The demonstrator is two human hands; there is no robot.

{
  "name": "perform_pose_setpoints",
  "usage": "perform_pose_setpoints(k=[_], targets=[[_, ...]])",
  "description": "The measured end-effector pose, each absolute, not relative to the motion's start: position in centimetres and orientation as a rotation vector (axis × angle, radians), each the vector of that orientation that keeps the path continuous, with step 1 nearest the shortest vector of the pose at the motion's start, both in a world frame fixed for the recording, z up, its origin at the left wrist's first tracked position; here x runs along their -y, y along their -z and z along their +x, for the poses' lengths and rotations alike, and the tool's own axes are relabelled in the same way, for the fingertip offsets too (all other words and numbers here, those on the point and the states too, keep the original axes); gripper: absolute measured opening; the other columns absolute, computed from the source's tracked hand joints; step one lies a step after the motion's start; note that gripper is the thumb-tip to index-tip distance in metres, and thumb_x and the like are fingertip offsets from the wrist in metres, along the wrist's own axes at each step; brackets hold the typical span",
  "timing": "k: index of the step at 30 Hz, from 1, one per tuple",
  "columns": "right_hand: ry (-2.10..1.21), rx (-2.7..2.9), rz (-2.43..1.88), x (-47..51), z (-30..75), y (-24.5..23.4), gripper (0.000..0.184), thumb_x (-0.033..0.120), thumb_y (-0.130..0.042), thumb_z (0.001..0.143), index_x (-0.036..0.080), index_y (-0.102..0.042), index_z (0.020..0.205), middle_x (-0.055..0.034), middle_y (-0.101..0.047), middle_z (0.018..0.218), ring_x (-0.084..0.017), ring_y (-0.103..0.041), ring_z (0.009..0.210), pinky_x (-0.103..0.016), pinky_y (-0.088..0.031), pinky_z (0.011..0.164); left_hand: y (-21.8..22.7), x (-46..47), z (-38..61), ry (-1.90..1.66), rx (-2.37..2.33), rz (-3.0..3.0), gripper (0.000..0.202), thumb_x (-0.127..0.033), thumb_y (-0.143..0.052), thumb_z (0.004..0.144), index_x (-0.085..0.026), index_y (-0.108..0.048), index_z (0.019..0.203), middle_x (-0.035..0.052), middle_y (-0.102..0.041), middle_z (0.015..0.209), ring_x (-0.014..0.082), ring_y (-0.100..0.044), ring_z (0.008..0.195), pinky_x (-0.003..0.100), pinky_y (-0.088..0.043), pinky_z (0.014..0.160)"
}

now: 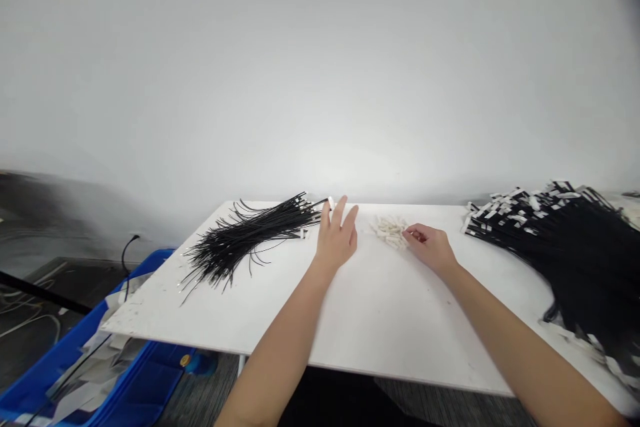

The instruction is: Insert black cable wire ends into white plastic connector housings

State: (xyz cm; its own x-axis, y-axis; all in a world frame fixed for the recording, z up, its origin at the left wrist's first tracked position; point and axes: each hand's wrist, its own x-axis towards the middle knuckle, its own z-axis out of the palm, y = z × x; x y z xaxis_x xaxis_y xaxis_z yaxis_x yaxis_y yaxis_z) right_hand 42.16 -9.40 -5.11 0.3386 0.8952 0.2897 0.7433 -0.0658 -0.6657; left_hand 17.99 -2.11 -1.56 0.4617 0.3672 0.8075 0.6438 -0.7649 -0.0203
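My left hand (338,237) has its fingers spread over the table, beside the white-tipped ends of a bundle of thin black cables (255,230). One cable's white end (331,203) reaches the fingertips; whether they touch it I cannot tell. At the right edge of a small heap of white connector-like pieces (389,231), my right hand (431,245) has its thumb and fingers pinched together. What lies in that pinch, if anything, is hidden by the fingers.
On the right of the white table (370,320) lies a large mass of black cables (580,253) with white ends. Below its left side stands a blue bin (155,380) with papers. A blue bottle-like item (201,363) is near the table leg. A pale wall (340,80) rises behind.
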Motion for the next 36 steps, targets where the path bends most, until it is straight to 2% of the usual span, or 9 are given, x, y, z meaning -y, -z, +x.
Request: perform_pose_setpoints(k=[4,10,21,28,31,36], targets=[[-0.251,1.446,-1.845,9.38,42.05,5.02,0.03,0.048,-0.049,0.076,0.022,-0.063,0.077,-0.0007,-0.058,0.061,-0.012,-0.048,0.054,-0.023,-0.038,0.055,1.66,3.14,18.92,1.142,0.715,-2.497,0.047,-0.019,-0.041,0.082,-0.017,-0.043,0.129,0.0131,-0.031,0.141,0.0292,-0.023,0.132,0.054,-0.022,0.105],[-0.263,1.449,-1.843,9.43,42.05,5.01,0.029,0.047,-0.048,0.076,0.022,-0.063,0.076,-0.0001,-0.058,0.059,-0.012,-0.047,0.052,-0.023,-0.038,0.054,2.1,3.16,19.05,1.131,0.782,-2.6,0.047,-0.022,-0.041,0.083,-0.02,-0.044,0.129,0.0097,-0.034,0.141,0.0299,-0.02,0.133,0.052,-0.024,0.105],[-0.264,1.466,-1.837,9.33,42.22,5.22,0.028,0.047,-0.049,0.076,0.022,-0.063,0.077,0.001,-0.057,0.059,-0.011,-0.047,0.052,-0.022,-0.037,0.054,1.95,3.24,18.8,1.197,0.796,-2.473,0.046,-0.021,-0.044,0.081,-0.023,-0.048,0.127,0.0042,-0.044,0.136,0.0305,-0.023,0.132,0.051,-0.021,0.106],[-0.253,1.468,-1.836,9.28,42.31,5.35,0.028,0.047,-0.051,0.076,0.022,-0.064,0.076,0.001,-0.057,0.057,-0.011,-0.048,0.051,-0.023,-0.037,0.053,1.69,3.06,18.44,1.227,0.738,-2.345,0.044,-0.019,-0.048,0.078,-0.023,-0.053,0.121,0.0041,-0.049,0.131,0.0316,-0.032,0.126,0.048,-0.027,0.103],[-0.254,1.471,-1.834,9.28,42.33,5.4,0.028,0.047,-0.051,0.076,0.022,-0.064,0.076,0.0009,-0.057,0.057,-0.011,-0.048,0.052,-0.023,-0.037,0.053,1.55,3.11,18.55,1.165,0.836,-2.412,0.042,-0.022,-0.046,0.079,-0.021,-0.052,0.121,0.0061,-0.049,0.129,0.0295,-0.036,0.122,0.046,-0.028,0.101],[-0.256,1.478,-1.829,9.25,42.44,5.47,0.028,0.047,-0.051,0.075,0.022,-0.063,0.076,0.0003,-0.058,0.059,-0.012,-0.049,0.053,-0.023,-0.038,0.054,1.29,2.75,18.44,0.956,1.309,-2.47,0.043,-0.027,-0.044,0.081,-0.018,-0.048,0.123,0.01,-0.046,0.129,0.0286,-0.037,0.12,0.043,-0.031,0.098]])
